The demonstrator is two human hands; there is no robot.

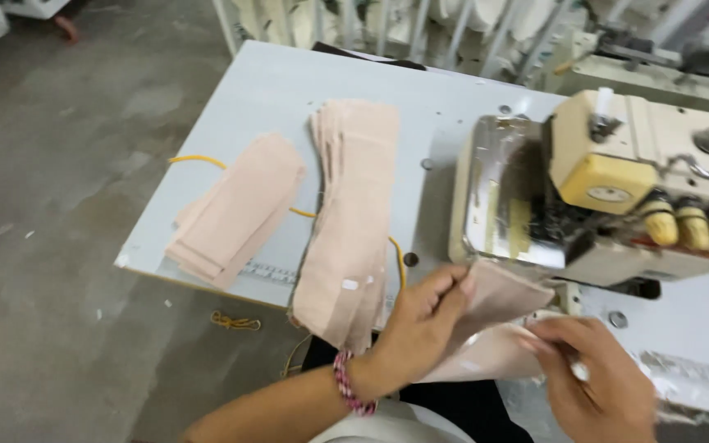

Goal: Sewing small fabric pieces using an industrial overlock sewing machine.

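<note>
Head view first, reading from the left: we see bare concrete floor [59,246] with a loop of yellow cord [235,321] lying on it, then the pale grey bench [272,90]. On the bench a small stack of beige fabric strips [235,209] lies slanted near the left edge, and just beside it a taller stack of beige strips [350,221] runs front to back, its near end hanging over the bench edge; a yellow cord on the bench [198,161] passes under both. We judge that the two stacks are kept apart so that one sort does not mix with the other, and close by so that either hand can reach them. Further right, our left hand [424,324], a beaded bracelet [350,385] at the wrist, pinches the upper edge of a beige fabric piece [498,308]. Our right hand [596,373] grips its lower edge, so both hands are closed on the cloth, a little apart, holding it at the front of the cream sewing machine [642,180]. The piece looks thin, soft and matte, folded or doubled into two layers that part between our hands.
</note>
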